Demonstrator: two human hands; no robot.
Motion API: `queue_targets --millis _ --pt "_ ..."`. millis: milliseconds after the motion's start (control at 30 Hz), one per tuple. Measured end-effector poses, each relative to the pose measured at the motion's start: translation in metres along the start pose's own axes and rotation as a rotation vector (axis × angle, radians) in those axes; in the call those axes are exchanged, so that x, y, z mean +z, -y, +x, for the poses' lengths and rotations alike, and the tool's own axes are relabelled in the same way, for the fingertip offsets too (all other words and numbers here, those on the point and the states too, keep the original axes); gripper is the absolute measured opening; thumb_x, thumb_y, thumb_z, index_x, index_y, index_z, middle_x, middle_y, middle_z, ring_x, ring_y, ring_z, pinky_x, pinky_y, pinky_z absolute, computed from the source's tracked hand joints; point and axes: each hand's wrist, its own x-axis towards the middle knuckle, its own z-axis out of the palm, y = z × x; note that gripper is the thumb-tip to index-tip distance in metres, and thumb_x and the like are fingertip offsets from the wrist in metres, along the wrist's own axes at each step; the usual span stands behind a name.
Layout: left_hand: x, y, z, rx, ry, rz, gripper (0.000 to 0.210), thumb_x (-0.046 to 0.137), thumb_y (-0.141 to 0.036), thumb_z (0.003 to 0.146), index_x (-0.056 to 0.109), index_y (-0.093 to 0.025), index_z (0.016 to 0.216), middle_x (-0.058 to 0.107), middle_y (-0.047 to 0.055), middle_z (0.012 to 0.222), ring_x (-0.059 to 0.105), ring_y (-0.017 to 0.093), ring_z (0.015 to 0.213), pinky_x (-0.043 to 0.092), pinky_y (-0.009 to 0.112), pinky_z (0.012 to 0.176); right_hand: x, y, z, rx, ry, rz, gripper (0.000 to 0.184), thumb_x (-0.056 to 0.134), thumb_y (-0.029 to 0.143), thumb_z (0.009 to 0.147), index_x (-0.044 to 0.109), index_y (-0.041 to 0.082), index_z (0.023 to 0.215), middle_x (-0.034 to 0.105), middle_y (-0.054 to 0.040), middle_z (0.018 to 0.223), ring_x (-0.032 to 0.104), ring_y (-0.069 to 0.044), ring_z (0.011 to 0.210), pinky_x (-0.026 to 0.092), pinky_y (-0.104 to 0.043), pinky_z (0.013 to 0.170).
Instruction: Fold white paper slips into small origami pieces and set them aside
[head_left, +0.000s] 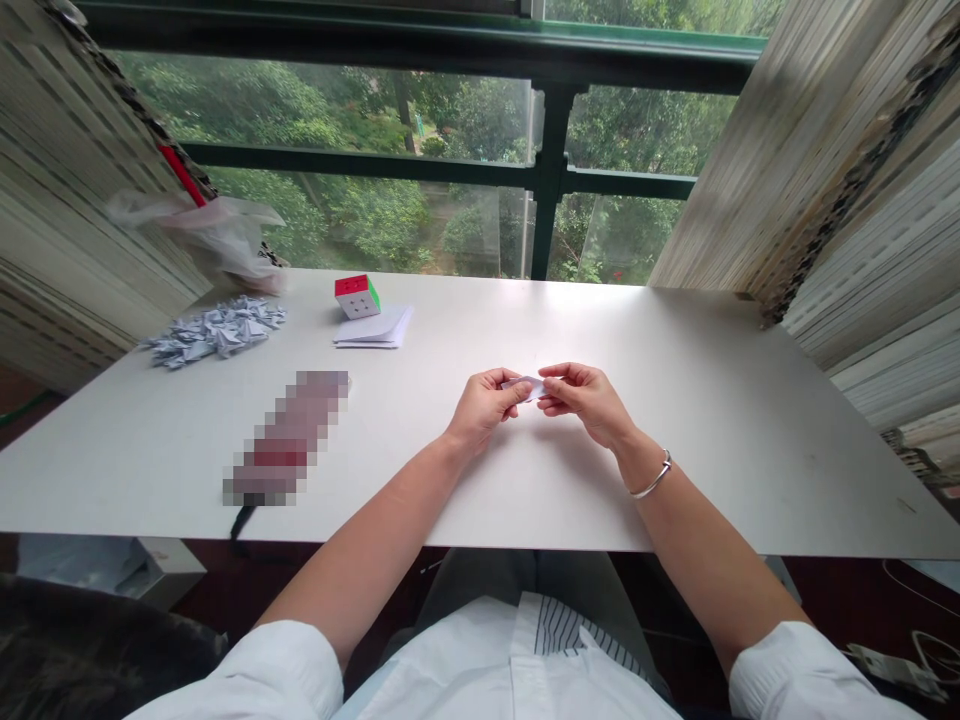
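Between my two hands, just above the white table (420, 450), is a small folded piece of white paper (534, 386). My left hand (489, 402) pinches its left end between thumb and fingers. At the right end, my right hand (583, 395) grips the paper with thumb and forefinger. The fingers cover part of the paper, so its full shape is hidden. Folded white sheets (375, 330) lie farther back, partly under a puzzle cube (358, 295) with a red top. A heap of small folded paper pieces (217, 330) sits at the back left.
A blurred-out oblong object (289, 440) with a black strap lies on the table's left side. Behind the heap stands a crumpled plastic bag (232, 235). A window with green bars (555, 180) and string curtains (750, 130) border the far edge.
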Motion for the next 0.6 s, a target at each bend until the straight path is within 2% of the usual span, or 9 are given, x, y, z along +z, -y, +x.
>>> queue_targets --millis 133,300,433,600 --pt "-0.002 -0.001 0.002 0.013 -0.025 -0.009 0.027 0.083 -0.033 0.064 0.066 -0.015 0.074 0.06 -0.002 0.061 0.044 0.004 0.046 0.032 0.019 0.043 0.005 -0.002 0.0 0.02 -0.034 0.022 0.036 0.081 0.042 0.07 0.066 0.016 0.092 0.071 -0.0039 0.071 0.07 -0.015 0.065 0.06 -0.027 0.061" --pt "-0.004 0.0 0.004 0.029 -0.059 -0.012 0.03 0.082 -0.038 0.066 0.065 -0.015 0.076 0.06 -0.002 0.058 0.048 0.006 0.045 0.033 0.02 0.043 0.012 -0.007 0.0 0.033 -0.069 0.02 0.034 0.08 0.043 0.071 0.064 0.017 0.086 0.071 -0.0044 0.077 0.069 -0.015 0.069 0.058 -0.026 0.062" --pt "-0.003 0.0 0.003 -0.002 -0.009 -0.012 0.033 0.079 -0.042 0.069 0.064 -0.015 0.081 0.065 0.002 0.068 0.06 0.011 0.054 0.042 0.021 0.046 0.014 -0.011 0.001 -0.024 -0.112 0.018 0.032 0.082 0.038 0.068 0.06 0.017 0.08 0.069 -0.0019 0.074 0.068 -0.014 0.068 0.057 -0.026 0.062" --pt "-0.001 -0.003 0.0 -0.034 0.024 -0.037 0.032 0.073 -0.043 0.075 0.064 -0.014 0.083 0.066 0.004 0.073 0.066 0.016 0.065 0.053 0.026 0.056 0.015 -0.02 0.004 -0.151 -0.16 -0.118 0.027 0.075 0.038 0.073 0.058 0.018 0.08 0.067 -0.0001 0.07 0.067 -0.015 0.064 0.057 -0.028 0.059"
